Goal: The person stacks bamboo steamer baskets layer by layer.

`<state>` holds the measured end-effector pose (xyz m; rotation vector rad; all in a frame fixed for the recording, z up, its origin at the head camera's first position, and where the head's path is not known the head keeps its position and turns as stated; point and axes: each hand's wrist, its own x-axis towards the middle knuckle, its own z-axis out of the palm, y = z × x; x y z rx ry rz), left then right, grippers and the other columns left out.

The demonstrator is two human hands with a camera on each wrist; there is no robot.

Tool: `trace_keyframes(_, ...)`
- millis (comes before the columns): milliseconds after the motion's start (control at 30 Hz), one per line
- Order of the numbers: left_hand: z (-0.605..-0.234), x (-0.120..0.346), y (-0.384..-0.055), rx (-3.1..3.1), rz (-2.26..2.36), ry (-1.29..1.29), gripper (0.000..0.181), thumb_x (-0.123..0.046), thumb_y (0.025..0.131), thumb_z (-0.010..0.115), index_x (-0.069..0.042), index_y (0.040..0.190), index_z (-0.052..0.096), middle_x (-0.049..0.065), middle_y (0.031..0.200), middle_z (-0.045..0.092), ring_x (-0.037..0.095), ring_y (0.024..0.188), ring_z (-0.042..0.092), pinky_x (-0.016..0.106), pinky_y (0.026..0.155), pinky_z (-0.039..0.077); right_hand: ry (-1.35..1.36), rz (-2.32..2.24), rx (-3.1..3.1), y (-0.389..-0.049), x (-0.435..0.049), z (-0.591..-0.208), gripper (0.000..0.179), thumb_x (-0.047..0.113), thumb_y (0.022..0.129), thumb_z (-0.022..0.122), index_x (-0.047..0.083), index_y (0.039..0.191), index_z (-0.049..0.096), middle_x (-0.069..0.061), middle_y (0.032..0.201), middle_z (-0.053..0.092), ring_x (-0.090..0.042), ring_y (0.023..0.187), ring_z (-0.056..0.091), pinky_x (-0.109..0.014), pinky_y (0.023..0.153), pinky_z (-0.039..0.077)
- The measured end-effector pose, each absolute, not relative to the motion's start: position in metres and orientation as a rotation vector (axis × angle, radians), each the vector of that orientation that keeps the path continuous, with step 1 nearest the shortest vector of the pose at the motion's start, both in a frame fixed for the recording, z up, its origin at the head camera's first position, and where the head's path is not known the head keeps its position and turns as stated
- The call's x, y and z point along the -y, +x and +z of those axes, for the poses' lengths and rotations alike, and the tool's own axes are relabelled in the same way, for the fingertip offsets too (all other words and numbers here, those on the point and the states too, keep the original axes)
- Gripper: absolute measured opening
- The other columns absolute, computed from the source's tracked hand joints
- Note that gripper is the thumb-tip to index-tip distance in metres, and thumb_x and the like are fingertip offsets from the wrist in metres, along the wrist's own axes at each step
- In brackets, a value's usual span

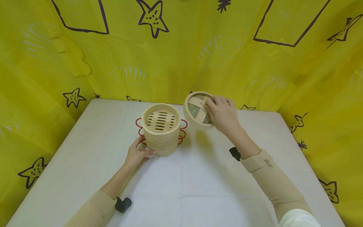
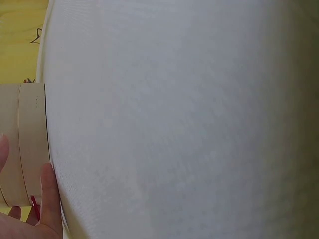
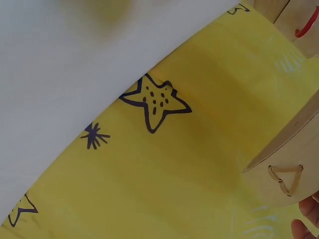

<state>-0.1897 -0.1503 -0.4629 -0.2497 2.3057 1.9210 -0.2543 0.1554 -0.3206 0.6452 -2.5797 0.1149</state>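
Note:
A stack of round bamboo steamer baskets [image 1: 161, 137] stands upright on the table, its slatted top basket uncovered. Red loop handles [image 1: 183, 124] stick out on both sides. At the lower left of the stack, my left hand [image 1: 136, 154] grips its side, thumb at the front and fingers round the left; the left wrist view shows a finger [image 2: 49, 186] along the lower wall. My right hand [image 1: 222, 114] pinches the middle of the bamboo lid [image 1: 193, 110], holding it raised and tilted to the right of the stack. In the right wrist view, the lid's rim [image 3: 286, 149] shows stitched binding.
A white cloth covers the table [image 1: 181, 183]. Behind and at both sides hangs a yellow curtain [image 1: 181, 56] with star and shell drawings, close to the table's far edge. Black bands with small dark devices [image 1: 123, 205] sit at both wrists.

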Motion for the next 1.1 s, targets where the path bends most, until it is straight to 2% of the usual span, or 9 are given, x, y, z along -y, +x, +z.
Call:
trace_keyframes(200,-0.463,0.15,-0.19,-2.294,1.925,-0.248,0.077,-0.003,0.069,0.076,-0.017,0.135,0.04,0.008,0.129,0.04,0.008,0.067,0.058,0.026,0.06,0.054,0.663,0.133,2.583,-0.254,-0.144,-0.317,0.015,0.025,0.096,0.047,0.013,0.102,0.052,-0.008,0.092,0.047,-0.03,0.09,0.046,-0.046,0.084,0.035)
trace_keyframes(567,-0.464,0.15,-0.19,-2.303,1.92,-0.247,0.077,-0.003,0.069,0.077,-0.017,0.135,0.041,0.008,0.129,0.04,0.009,0.068,0.057,0.026,0.06,0.054,0.729,0.096,2.547,-0.254,-0.124,-0.313,0.017,0.028,0.096,0.046,0.013,0.101,0.053,-0.007,0.092,0.048,-0.028,0.088,0.047,-0.044,0.081,0.037)
trace_keyframes(1100,-0.464,0.149,-0.19,-2.29,1.939,-0.252,0.078,-0.001,0.068,0.077,-0.017,0.135,0.041,0.009,0.13,0.04,0.008,0.067,0.059,0.025,0.059,0.053,0.77,0.055,2.614,-0.253,-0.098,-0.304,0.02,0.031,0.098,0.041,0.014,0.104,0.051,-0.006,0.094,0.047,-0.027,0.093,0.046,-0.042,0.084,0.036)
